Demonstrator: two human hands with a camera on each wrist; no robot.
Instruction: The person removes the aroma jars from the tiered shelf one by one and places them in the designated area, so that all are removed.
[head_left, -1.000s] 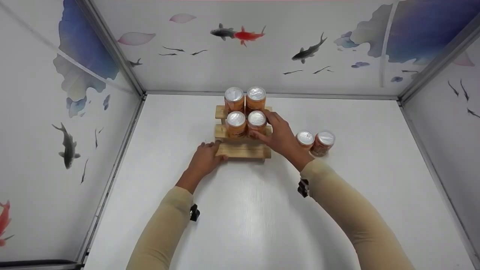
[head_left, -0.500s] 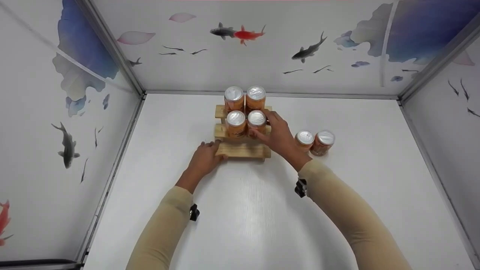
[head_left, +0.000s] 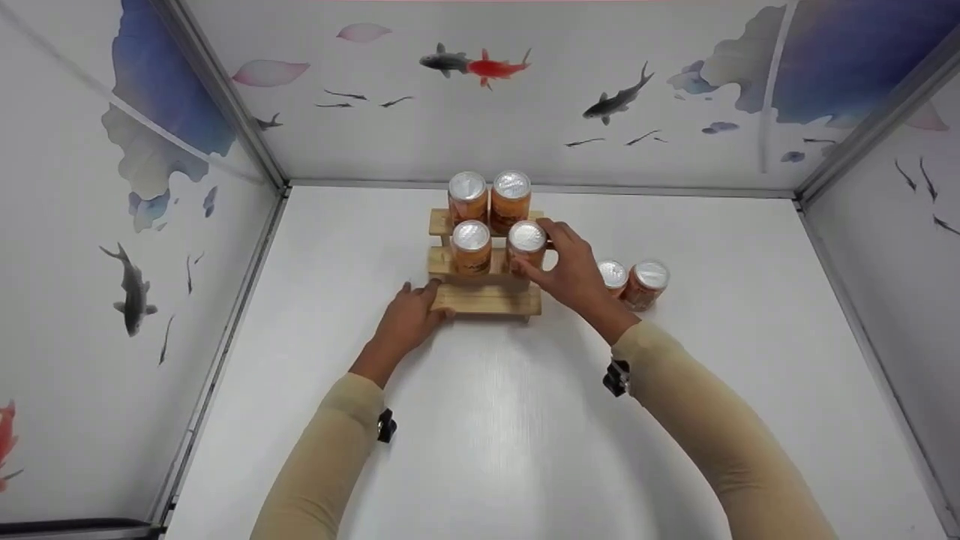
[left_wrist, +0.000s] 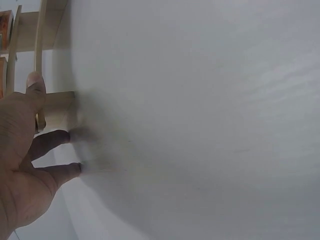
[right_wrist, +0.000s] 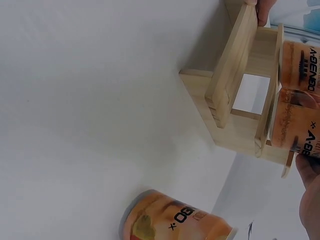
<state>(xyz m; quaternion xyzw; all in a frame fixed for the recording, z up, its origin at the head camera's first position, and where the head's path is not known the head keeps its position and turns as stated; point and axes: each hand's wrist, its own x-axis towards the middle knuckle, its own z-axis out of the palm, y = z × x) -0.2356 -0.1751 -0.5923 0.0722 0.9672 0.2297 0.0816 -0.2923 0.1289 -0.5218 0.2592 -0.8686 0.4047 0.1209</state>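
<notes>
A three-step wooden rack (head_left: 491,300) stands near the back of the table. My left hand (head_left: 409,319) grips the left end of its lowest step; in the left wrist view the thumb (left_wrist: 35,90) lies on the board. My right hand (head_left: 574,270) holds an orange can (head_left: 527,244) with a silver lid, upright at the right of the middle step. To its left, with a gap, is another can (head_left: 472,255) of the same kind. Two more, a left can (head_left: 468,202) and a right can (head_left: 511,202), stand on the top step.
Right of the rack, two upright cans stand on the white table (head_left: 480,435), one can (head_left: 613,276) partly behind my right hand and the other can (head_left: 647,285) beside it. A patterned back wall (head_left: 525,142) and side walls enclose the table.
My right hand has moved slightly right with its can, opening a gap to the left can on the middle step. My left hand has stayed on the rack.
</notes>
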